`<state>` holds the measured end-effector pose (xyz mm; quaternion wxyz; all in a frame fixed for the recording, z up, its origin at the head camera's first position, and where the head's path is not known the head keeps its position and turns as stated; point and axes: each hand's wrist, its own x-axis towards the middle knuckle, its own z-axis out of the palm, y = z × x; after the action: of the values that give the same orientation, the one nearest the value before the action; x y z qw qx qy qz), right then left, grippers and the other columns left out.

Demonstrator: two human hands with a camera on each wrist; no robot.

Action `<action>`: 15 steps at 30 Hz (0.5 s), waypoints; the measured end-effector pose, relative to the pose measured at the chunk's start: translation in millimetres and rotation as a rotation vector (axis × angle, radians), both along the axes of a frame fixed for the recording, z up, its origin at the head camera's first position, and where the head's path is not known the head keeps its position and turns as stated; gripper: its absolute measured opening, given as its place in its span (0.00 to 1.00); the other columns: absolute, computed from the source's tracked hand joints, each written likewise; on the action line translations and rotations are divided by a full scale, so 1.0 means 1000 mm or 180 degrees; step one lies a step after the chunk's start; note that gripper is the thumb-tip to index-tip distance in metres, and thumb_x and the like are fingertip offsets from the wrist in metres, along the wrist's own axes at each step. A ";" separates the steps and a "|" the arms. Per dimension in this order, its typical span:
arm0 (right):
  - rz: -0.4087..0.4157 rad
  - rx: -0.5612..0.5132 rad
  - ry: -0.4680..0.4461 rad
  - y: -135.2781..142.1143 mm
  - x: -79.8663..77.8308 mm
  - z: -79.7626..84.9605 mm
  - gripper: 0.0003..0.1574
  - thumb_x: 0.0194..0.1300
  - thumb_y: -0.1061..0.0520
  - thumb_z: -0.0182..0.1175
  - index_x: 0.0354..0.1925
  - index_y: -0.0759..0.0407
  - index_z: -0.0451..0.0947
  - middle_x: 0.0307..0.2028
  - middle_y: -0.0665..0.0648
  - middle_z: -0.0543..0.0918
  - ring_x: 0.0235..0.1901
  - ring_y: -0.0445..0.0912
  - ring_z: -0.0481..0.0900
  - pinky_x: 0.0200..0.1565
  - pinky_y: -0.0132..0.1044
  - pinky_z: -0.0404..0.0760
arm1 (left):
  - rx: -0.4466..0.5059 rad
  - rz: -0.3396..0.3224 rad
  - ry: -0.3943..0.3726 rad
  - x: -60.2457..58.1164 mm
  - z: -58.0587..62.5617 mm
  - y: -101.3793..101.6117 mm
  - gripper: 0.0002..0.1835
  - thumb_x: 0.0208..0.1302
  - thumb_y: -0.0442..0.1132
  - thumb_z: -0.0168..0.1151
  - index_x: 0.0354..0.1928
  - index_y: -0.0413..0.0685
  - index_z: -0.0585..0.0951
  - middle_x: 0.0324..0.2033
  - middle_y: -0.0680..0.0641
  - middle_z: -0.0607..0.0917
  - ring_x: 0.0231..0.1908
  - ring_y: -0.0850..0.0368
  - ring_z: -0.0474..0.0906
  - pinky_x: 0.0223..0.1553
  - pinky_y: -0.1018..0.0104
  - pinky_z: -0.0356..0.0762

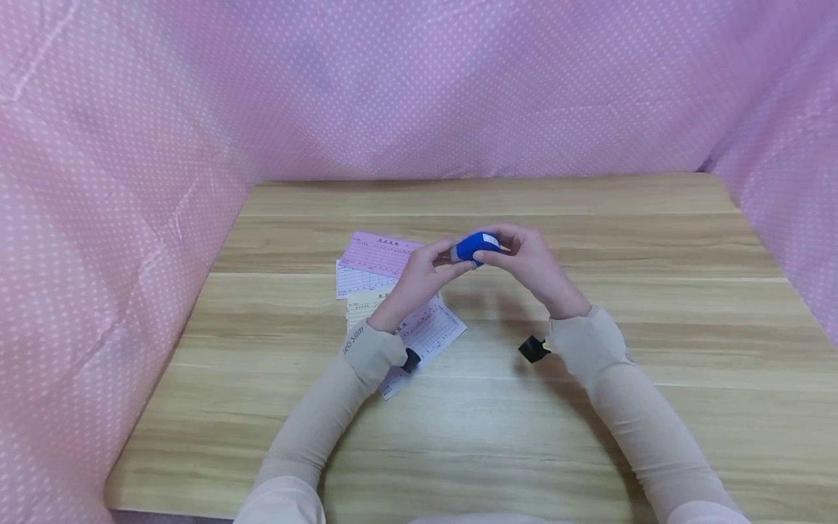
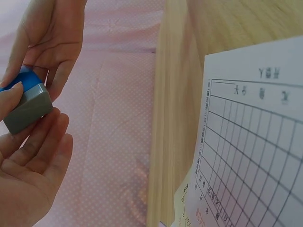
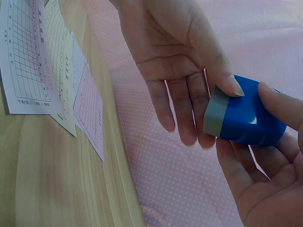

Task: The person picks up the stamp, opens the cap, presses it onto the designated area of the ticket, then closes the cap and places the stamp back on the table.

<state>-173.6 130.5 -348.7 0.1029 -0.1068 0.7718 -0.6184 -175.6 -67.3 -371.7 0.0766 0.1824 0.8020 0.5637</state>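
Observation:
A blue stamp with a grey cap and a white label is held up over the table between both hands. My left hand pinches it at the grey-capped end, thumb on the near side and fingers behind. In the right wrist view, the other fingers of that hand stretch out below the cap. Around the blue body, my right hand grips with thumb and fingers at the opposite end. The left wrist view shows the grey end facing the left fingers, with much of the blue body hidden.
Under and left of my left arm, several printed form sheets overlap on the wooden table: a pink sheet, a white sheet, a yellow sheet and a pale lilac sheet. Pink dotted cloth hangs behind the table.

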 end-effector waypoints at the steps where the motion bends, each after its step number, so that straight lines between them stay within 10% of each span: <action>1: -0.0003 0.0008 -0.0007 0.000 0.000 0.000 0.24 0.63 0.56 0.65 0.57 0.57 0.77 0.55 0.57 0.81 0.52 0.45 0.80 0.53 0.35 0.80 | 0.0002 0.0001 0.0008 0.000 0.000 0.000 0.17 0.64 0.42 0.64 0.53 0.45 0.80 0.51 0.45 0.83 0.55 0.51 0.80 0.56 0.64 0.78; 15: -0.0026 0.0050 -0.0016 -0.001 0.001 0.002 0.24 0.61 0.57 0.67 0.56 0.58 0.77 0.54 0.57 0.81 0.56 0.48 0.79 0.60 0.45 0.77 | 0.0068 0.0072 -0.0030 0.000 0.004 -0.005 0.17 0.64 0.42 0.65 0.53 0.45 0.80 0.50 0.45 0.84 0.53 0.51 0.81 0.59 0.55 0.77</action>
<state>-172.5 129.1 -346.7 0.1031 -0.1012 0.7768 -0.6129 -176.0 -72.7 -368.1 0.0721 0.1713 0.7976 0.5739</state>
